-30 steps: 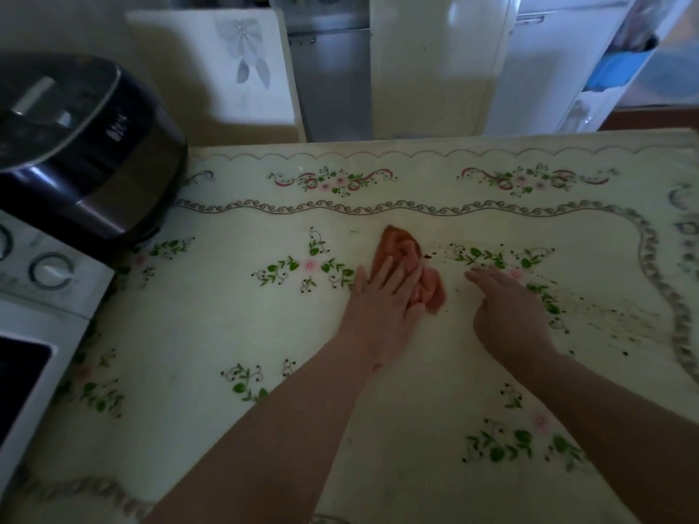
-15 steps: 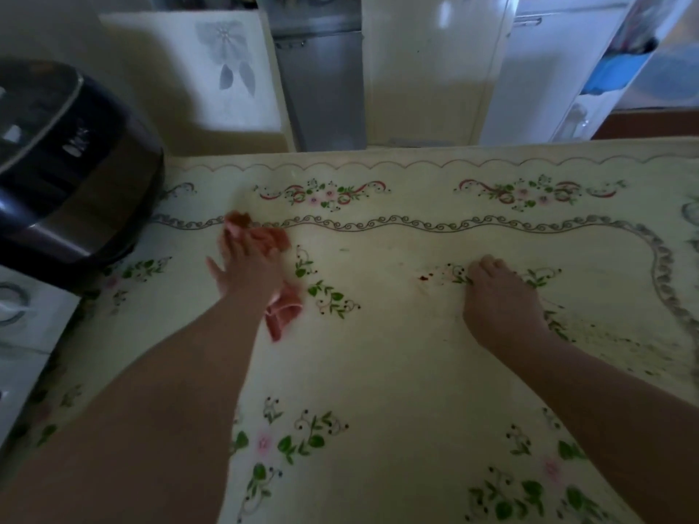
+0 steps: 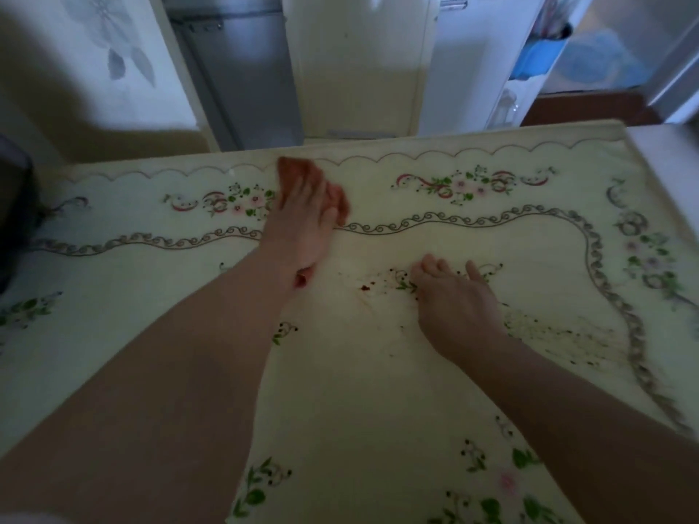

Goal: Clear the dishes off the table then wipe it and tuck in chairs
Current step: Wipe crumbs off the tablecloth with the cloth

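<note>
A cream floral tablecloth covers the table [image 3: 378, 372]. My left hand [image 3: 302, 225] presses flat on an orange-red cloth [image 3: 289, 173] near the table's far edge, fingers stretched forward; most of the cloth is hidden under the palm, with a bit showing at the wrist. My right hand [image 3: 454, 300] rests flat on the tablecloth right of centre, fingers spread, holding nothing. Dark crumbs and a red speck [image 3: 365, 287] lie just left of that hand, and a smear of dark specks [image 3: 559, 334] spreads to its right.
A dark cooker [image 3: 15, 206] shows at the left edge. Beyond the far table edge stand white cabinets [image 3: 359, 62], a grey panel [image 3: 246, 70] and a shelf with blue items [image 3: 537, 58]. The table's right edge runs diagonally at the right.
My left hand has swept the cloth from the table's middle out to the left, then forward to the far edge. My right hand stayed planted near the crumbs. The view shifted right.
</note>
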Action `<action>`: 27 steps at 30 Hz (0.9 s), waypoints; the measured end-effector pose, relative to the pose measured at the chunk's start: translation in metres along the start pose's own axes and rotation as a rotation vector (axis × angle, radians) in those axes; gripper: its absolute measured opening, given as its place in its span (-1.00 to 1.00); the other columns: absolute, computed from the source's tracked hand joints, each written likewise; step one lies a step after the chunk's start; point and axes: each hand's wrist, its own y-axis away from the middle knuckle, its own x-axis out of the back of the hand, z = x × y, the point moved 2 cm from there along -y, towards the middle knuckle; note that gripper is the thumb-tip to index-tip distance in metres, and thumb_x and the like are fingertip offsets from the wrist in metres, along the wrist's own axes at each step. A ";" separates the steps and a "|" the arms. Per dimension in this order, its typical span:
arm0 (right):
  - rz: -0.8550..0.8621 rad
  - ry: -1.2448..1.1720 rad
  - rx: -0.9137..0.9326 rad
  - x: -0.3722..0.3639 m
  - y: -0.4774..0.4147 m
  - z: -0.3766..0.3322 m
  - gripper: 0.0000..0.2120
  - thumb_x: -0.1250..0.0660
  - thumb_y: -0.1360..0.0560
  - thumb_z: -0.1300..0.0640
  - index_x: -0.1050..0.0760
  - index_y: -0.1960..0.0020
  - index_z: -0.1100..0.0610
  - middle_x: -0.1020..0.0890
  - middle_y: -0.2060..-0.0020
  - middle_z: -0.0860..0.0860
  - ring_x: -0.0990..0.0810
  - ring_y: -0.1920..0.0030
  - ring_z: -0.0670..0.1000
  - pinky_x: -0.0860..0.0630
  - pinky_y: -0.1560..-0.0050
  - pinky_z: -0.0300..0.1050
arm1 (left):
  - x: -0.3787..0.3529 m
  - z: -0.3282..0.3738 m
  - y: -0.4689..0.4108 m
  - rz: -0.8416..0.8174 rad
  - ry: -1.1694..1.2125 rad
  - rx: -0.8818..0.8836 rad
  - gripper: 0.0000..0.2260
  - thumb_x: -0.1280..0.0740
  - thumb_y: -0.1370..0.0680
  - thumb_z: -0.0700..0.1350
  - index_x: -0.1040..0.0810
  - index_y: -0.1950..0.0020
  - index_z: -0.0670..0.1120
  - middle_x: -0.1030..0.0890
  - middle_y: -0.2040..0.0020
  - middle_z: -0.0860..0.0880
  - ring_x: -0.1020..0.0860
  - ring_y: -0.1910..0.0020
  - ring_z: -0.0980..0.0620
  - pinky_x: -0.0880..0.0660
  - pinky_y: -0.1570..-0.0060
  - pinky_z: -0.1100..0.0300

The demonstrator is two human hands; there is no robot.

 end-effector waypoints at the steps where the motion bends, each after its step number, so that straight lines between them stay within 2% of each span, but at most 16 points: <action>1: -0.007 -0.038 0.002 0.004 -0.001 0.003 -0.50 0.05 -0.61 0.19 -0.04 -0.55 0.05 -0.08 -0.55 -0.01 -0.09 -0.53 -0.04 0.09 -0.51 0.04 | 0.001 0.015 0.008 -0.008 -0.005 -0.029 -0.46 0.11 -0.65 0.08 0.06 -0.58 -0.10 0.09 -0.59 -0.05 0.10 -0.57 0.00 0.07 -0.52 -0.05; 3: 0.024 -0.154 -0.058 0.013 0.005 0.014 -0.50 0.00 -0.60 0.23 -0.10 -0.53 0.01 -0.21 -0.51 -0.01 -0.20 -0.50 -0.03 0.07 -0.51 -0.02 | 0.001 0.036 0.026 -0.044 -0.033 -0.090 -0.47 0.11 -0.65 0.09 0.06 -0.58 -0.09 0.12 -0.59 -0.03 0.11 -0.56 0.02 0.10 -0.53 -0.01; 6: 0.193 -0.323 -0.290 0.015 0.027 0.033 -0.48 -0.12 -0.58 0.23 -0.16 -0.51 -0.01 -0.33 -0.46 0.05 -0.30 -0.45 0.06 -0.11 -0.48 -0.04 | -0.004 0.068 0.060 -0.081 -0.064 -0.184 -0.47 0.11 -0.66 0.10 0.10 -0.58 -0.05 0.16 -0.58 0.01 0.15 -0.56 0.04 0.13 -0.52 0.01; 9: 0.248 -0.445 -0.439 0.002 0.061 0.056 -0.43 -0.11 -0.55 0.32 -0.17 -0.51 0.02 -0.19 -0.52 0.02 -0.15 -0.52 0.03 -0.11 -0.48 0.01 | -0.012 0.096 0.088 -0.098 -0.064 -0.208 -0.47 0.12 -0.65 0.12 0.11 -0.58 -0.03 0.17 -0.59 0.02 0.18 -0.56 0.06 0.14 -0.52 -0.01; 11: 0.258 -0.464 -0.484 -0.009 0.079 0.074 -0.42 -0.09 -0.52 0.35 -0.20 -0.50 0.05 -0.17 -0.53 0.02 -0.08 -0.54 0.00 -0.06 -0.50 0.06 | -0.019 0.116 0.107 -0.100 -0.020 -0.196 -0.46 0.12 -0.64 0.13 0.12 -0.58 -0.01 0.17 -0.58 0.03 0.19 -0.56 0.06 0.16 -0.52 -0.01; 14: 0.287 -0.480 -0.514 -0.015 0.099 0.091 -0.43 -0.07 -0.52 0.36 -0.23 -0.49 0.05 -0.18 -0.52 0.01 -0.07 -0.54 -0.01 -0.07 -0.51 0.11 | -0.029 0.165 0.141 -0.125 0.032 -0.229 -0.47 0.10 -0.65 0.12 0.10 -0.59 0.00 0.14 -0.59 0.02 0.18 -0.56 0.02 0.18 -0.52 -0.04; 16: 0.312 -0.465 -0.454 -0.013 0.107 0.087 -0.48 -0.06 -0.57 0.30 -0.21 -0.50 0.04 -0.16 -0.53 0.01 -0.05 -0.54 -0.02 -0.09 -0.51 0.09 | -0.026 0.192 0.157 -0.125 0.222 -0.227 -0.54 -0.03 -0.66 0.03 -0.07 -0.56 0.02 0.01 -0.59 -0.05 0.02 -0.56 -0.09 0.03 -0.51 -0.13; 18: 0.308 -0.476 -0.323 -0.011 0.107 0.071 -0.55 -0.04 -0.63 0.12 -0.17 -0.51 0.02 -0.12 -0.54 0.01 -0.01 -0.55 -0.01 -0.07 -0.51 0.07 | -0.008 0.185 0.157 0.012 0.665 -0.014 -0.54 -0.13 -0.64 -0.10 -0.14 -0.53 0.08 -0.17 -0.54 -0.06 -0.23 -0.49 -0.08 -0.18 -0.47 -0.06; 19: 0.274 -0.483 -0.247 -0.011 0.103 0.060 -0.54 -0.03 -0.63 -0.01 -0.13 -0.52 -0.01 -0.07 -0.55 0.01 0.03 -0.55 0.01 -0.04 -0.52 0.06 | -0.001 0.168 0.155 0.113 0.760 0.132 -0.49 -0.13 -0.63 -0.16 -0.10 -0.55 0.09 -0.19 -0.54 -0.03 -0.23 -0.49 -0.03 -0.19 -0.47 0.02; 20: 0.224 -0.466 -0.172 -0.016 0.100 0.048 -0.48 -0.01 -0.62 -0.13 -0.06 -0.54 -0.04 -0.01 -0.55 0.01 0.09 -0.55 0.03 0.00 -0.53 0.06 | 0.004 0.147 0.155 0.174 0.733 0.247 -0.45 -0.13 -0.62 -0.20 -0.03 -0.57 0.06 -0.14 -0.56 0.00 -0.16 -0.52 0.00 -0.15 -0.48 0.03; 22: 0.140 -0.337 -0.035 -0.030 0.092 0.019 -0.36 0.01 -0.57 -0.25 0.08 -0.56 -0.05 0.16 -0.55 0.03 0.22 -0.54 0.09 0.13 -0.53 0.09 | 0.006 0.102 0.159 0.100 0.410 0.384 -0.40 -0.13 -0.62 -0.19 0.09 -0.59 0.00 0.02 -0.59 -0.04 0.01 -0.56 -0.06 -0.07 -0.50 -0.06; 23: 0.116 -0.273 0.014 -0.036 0.086 0.006 -0.34 0.02 -0.57 -0.24 0.12 -0.56 -0.02 0.21 -0.54 0.06 0.28 -0.53 0.11 0.21 -0.52 0.09 | 0.004 0.084 0.164 0.005 0.247 0.409 -0.41 -0.11 -0.63 -0.14 0.14 -0.58 -0.01 0.08 -0.59 -0.06 0.07 -0.56 -0.11 -0.04 -0.50 -0.11; 25: 0.111 -0.211 0.072 -0.041 0.072 -0.013 -0.38 0.06 -0.61 -0.15 0.17 -0.56 0.06 0.23 -0.54 0.09 0.31 -0.52 0.10 0.30 -0.47 0.06 | -0.001 0.062 0.178 -0.146 0.075 0.411 -0.45 -0.02 -0.66 -0.05 0.17 -0.58 -0.01 0.13 -0.59 -0.09 0.11 -0.56 -0.17 0.02 -0.50 -0.12; 27: 0.133 -0.176 0.101 -0.041 0.054 -0.020 -0.39 0.09 -0.63 -0.11 0.20 -0.56 0.12 0.21 -0.55 0.07 0.31 -0.53 0.08 0.31 -0.48 0.03 | -0.007 0.059 0.183 -0.174 -0.004 0.362 -0.49 0.04 -0.67 0.01 0.14 -0.58 -0.01 0.11 -0.59 -0.11 0.10 -0.55 -0.18 0.03 -0.50 -0.12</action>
